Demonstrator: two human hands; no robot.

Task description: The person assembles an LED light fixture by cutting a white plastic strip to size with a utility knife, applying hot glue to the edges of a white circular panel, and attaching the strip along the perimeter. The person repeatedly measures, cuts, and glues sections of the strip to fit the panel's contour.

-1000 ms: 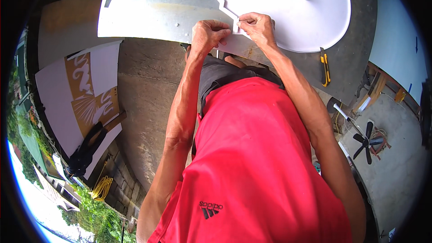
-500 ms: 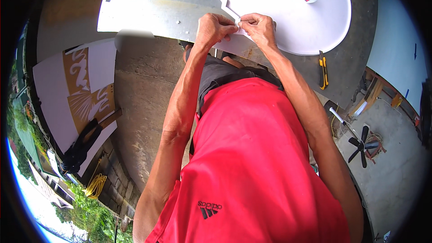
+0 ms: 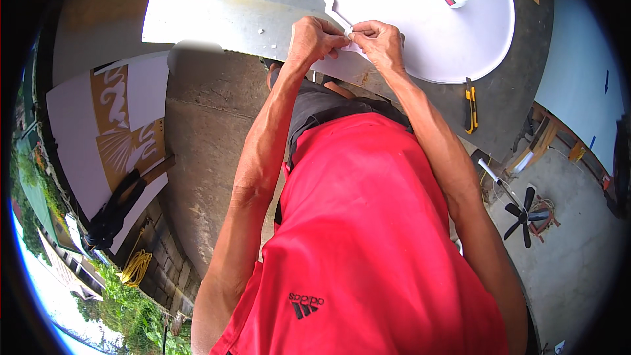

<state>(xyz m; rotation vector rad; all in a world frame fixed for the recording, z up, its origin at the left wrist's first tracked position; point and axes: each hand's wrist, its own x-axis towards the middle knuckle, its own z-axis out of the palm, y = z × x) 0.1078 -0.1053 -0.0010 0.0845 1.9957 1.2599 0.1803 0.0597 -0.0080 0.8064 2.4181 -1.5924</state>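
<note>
A large white sheet [image 3: 420,39] with a rounded outline and a raised rim lies on the grey work table. Along its left edge runs a narrow white strip [image 3: 330,8], bent in a zigzag. My left hand [image 3: 313,41] pinches the strip's near end with closed fingers. Just to the right, my right hand [image 3: 380,43] pinches the same strip, its fingertips almost touching the left ones. The fingers partly hide that end of the strip. A small white glue bottle [image 3: 455,0] with a pointed nozzle lies on the sheet.
A yellow and black utility knife [image 3: 470,106] lies on the table [image 3: 506,108], right of my right forearm. Small white scraps [image 3: 260,31] dot the shiny table surface at left. On the floor at right is a black-bladed fan [image 3: 524,215]. White and tan panels [image 3: 75,135] stand at left.
Both hands keep their pinch on the strip, with only a very slight shift of the fingers. The whole view has tilted a little.
</note>
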